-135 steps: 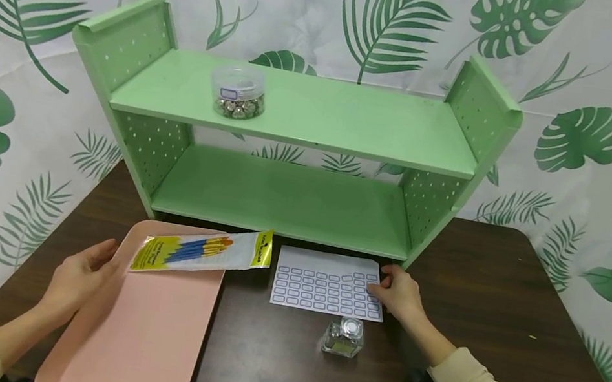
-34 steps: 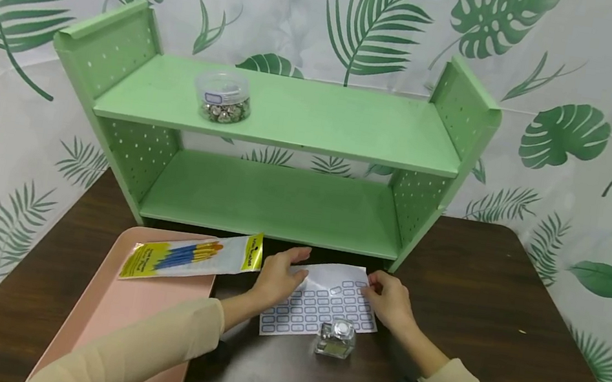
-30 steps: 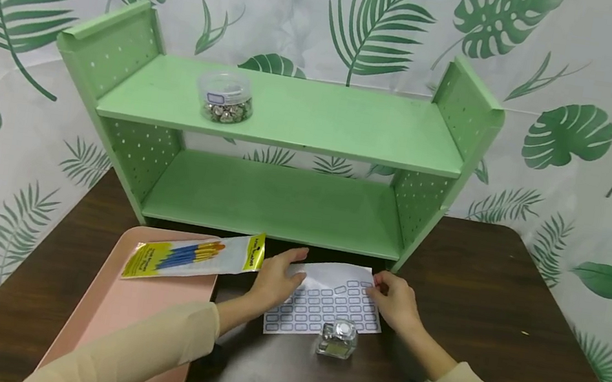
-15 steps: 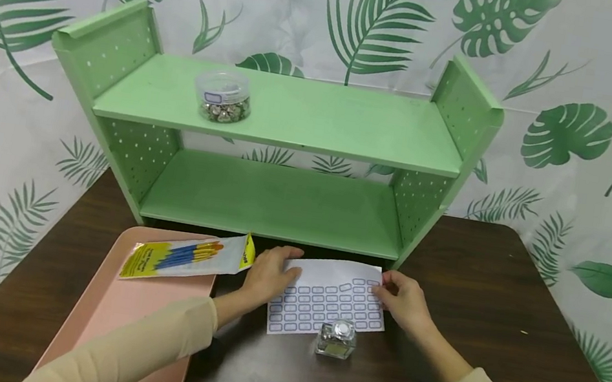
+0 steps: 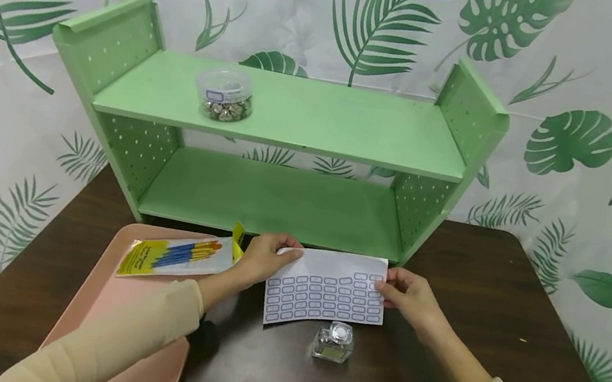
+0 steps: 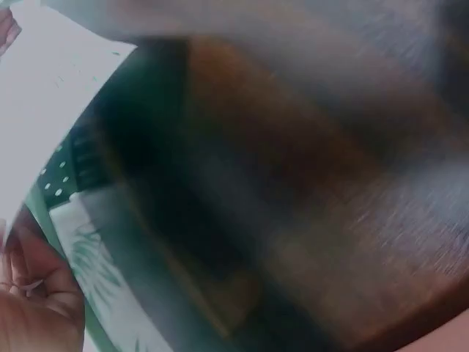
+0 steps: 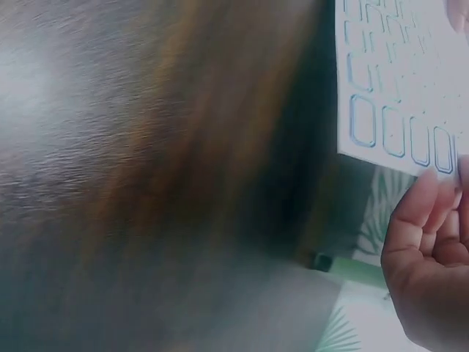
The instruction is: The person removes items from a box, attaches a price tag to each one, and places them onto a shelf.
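A white sheet of blue-framed label stickers [image 5: 321, 291] is held up between both hands, tilted above the dark table. My left hand [image 5: 264, 257] pinches its upper left corner; in the left wrist view that hand [image 6: 37, 293] shows at the lower left. The right hand [image 5: 411, 299] pinches the sheet's right edge between thumb and fingers, also plain in the right wrist view, where the hand [image 7: 432, 249] grips below the printed labels. Just in front of the sheet stands a small clear glass jar [image 5: 333, 342] with a silvery lid. Its contents are too small to tell.
Behind the hands stands a green two-tier shelf [image 5: 280, 204]. A clear round tub of silvery pieces [image 5: 225, 96], bearing a label, sits on its upper tier. On the left, a pink tray [image 5: 109, 294] carries a packet of paintbrushes [image 5: 179, 257], partly behind the left hand.
The left hand went from the tray to the sheet's left side. Both hands have raised and straightened the sheet off the table. The brush packet's right end now bends up beside the left wrist.
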Tool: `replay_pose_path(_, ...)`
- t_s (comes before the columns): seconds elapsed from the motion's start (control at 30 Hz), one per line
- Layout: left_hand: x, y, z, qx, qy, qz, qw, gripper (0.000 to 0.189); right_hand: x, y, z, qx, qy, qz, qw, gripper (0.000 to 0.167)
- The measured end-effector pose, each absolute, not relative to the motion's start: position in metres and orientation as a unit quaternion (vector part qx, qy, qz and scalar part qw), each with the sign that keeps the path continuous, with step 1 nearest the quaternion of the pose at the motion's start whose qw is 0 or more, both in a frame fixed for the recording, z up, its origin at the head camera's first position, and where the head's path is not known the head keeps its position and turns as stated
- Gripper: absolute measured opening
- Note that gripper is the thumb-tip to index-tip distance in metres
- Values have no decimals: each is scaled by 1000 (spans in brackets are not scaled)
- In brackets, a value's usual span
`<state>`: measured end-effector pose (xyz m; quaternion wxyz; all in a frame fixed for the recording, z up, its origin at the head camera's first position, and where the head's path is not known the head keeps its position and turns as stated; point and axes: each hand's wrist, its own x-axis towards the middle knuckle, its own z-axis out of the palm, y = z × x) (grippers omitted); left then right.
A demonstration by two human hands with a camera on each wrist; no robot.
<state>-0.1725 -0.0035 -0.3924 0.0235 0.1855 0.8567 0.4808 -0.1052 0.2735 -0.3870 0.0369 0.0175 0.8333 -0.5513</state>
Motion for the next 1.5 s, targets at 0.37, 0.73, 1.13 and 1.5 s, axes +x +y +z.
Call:
replay_pose_path(0.37, -186, -11, -373, 198, 853, 477, 81, 17, -107, 268, -379, 51, 790, -607, 69, 20)
replay_pose_path(0.73, -190, -9, -362, 300, 874, 370, 98, 24, -107, 258, -384, 58, 770, -629, 88, 16)
replay_pose_path(1.13, -184, 19, -364, 298, 863, 396, 92, 34, -109, 242, -391, 60, 773, -626, 91, 17)
replay_pose_path(1.5, -178, 27, -366, 326, 859, 387, 72, 27, -108, 239, -390, 56, 768, -633, 83, 17)
